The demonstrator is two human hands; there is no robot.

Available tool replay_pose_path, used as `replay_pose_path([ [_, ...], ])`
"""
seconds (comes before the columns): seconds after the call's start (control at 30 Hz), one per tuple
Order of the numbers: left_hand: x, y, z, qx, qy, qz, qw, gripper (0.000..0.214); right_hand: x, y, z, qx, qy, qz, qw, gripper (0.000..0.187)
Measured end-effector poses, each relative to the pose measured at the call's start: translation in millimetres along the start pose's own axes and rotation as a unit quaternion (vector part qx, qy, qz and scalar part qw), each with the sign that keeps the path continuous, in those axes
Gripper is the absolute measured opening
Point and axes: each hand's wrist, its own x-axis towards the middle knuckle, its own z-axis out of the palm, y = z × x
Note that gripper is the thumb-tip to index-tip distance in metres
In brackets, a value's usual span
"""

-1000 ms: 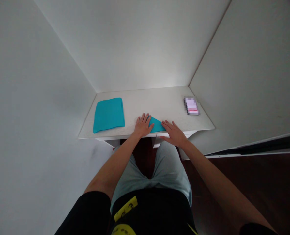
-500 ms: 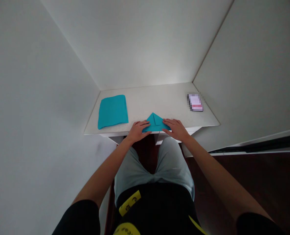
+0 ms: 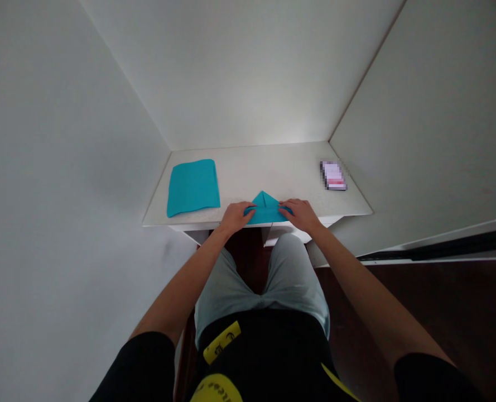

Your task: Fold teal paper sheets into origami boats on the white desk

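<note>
A small teal paper folded into a triangle [image 3: 265, 205] lies at the front edge of a white desk [image 3: 273, 167]. My left hand [image 3: 234, 216] pinches its lower left corner with the fingers curled. My right hand [image 3: 300, 214] grips its lower right corner in the same way. A flat stack of teal paper sheets [image 3: 192, 186] rests on the desk's left side, apart from both hands.
A small blurred-out card or phone [image 3: 333, 175] lies at the desk's right end. White walls close in the desk on the left, back and right. Dark wood floor [image 3: 440, 301] shows below on the right, my legs under the desk front.
My left hand slid off the folded paper, uncovering the triangle. Both hands then went from lying flat beside it to pinching its lower corners.
</note>
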Motion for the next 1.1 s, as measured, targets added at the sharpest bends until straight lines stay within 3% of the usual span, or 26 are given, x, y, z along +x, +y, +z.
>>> replay_pose_path([
  [0.17,7,22,2.7,0.111,0.039,-0.021,0.993,0.045,15,-6,2,-0.023,0.023,0.032,0.999,0.036],
  [0.23,5,30,8.9,0.151,0.049,0.004,0.987,0.045,18,-12,1,-0.028,0.026,0.039,0.999,0.035],
  [0.33,-2,39,23.4,0.167,0.021,0.063,0.984,0.047,17,-24,-1,-0.049,0.050,0.054,0.996,0.045],
  [0.43,-9,41,38.0,0.155,0.010,0.082,0.985,0.046,9,-36,6,-0.069,0.080,0.025,0.994,0.048],
  [0.53,-15,39,45.7,0.150,0.012,0.075,0.986,0.051,-3,-42,20,-0.053,0.065,-0.034,0.996,0.050],
  [0.7,-24,31,42.5,0.164,0.004,0.061,0.985,0.065,-19,-33,38,-0.035,0.028,-0.055,0.997,0.067],
  [0.9,-37,15,32.1,0.165,0.010,0.029,0.986,0.075,-34,-8,28,-0.054,0.031,-0.042,0.997,0.079],
  [1.1,-46,8,23.2,0.158,0.006,0.015,0.987,0.063,-39,-13,18,-0.046,0.041,-0.017,0.998,0.051],
])
